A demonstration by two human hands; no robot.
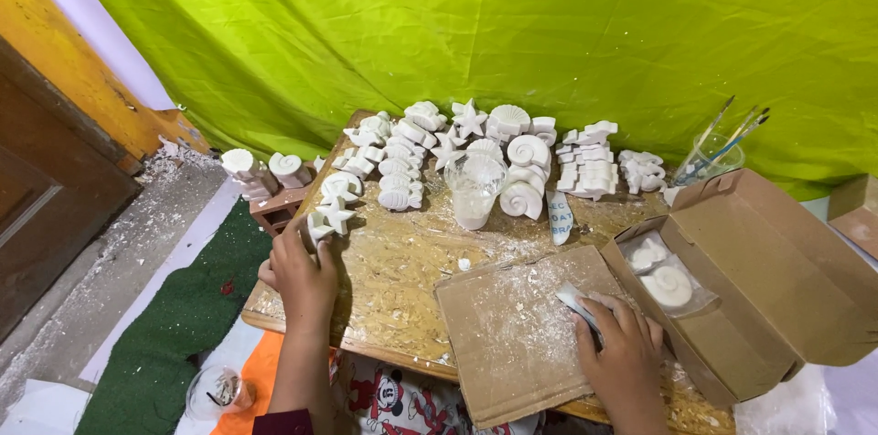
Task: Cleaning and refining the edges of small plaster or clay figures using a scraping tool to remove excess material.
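My left hand (302, 272) rests at the left edge of a low wooden board (402, 261), its fingers around a small white plaster piece (319, 227) beside a white star figure (339, 214). My right hand (622, 350) presses a small pale block (576, 300) onto a dusty cardboard sheet (508, 334). Many white plaster casts, shells (522, 199), stars (468, 118) and fish (399, 197), stand in groups across the far half of the board.
An open cardboard box (777, 289) with white shell casts in it lies at the right. A clear cup of white liquid (474, 193) stands mid-board, a jar with brushes (715, 156) behind. Green cloth hangs at the back; a green mat (174, 325) and plastic cup (217, 391) lie left.
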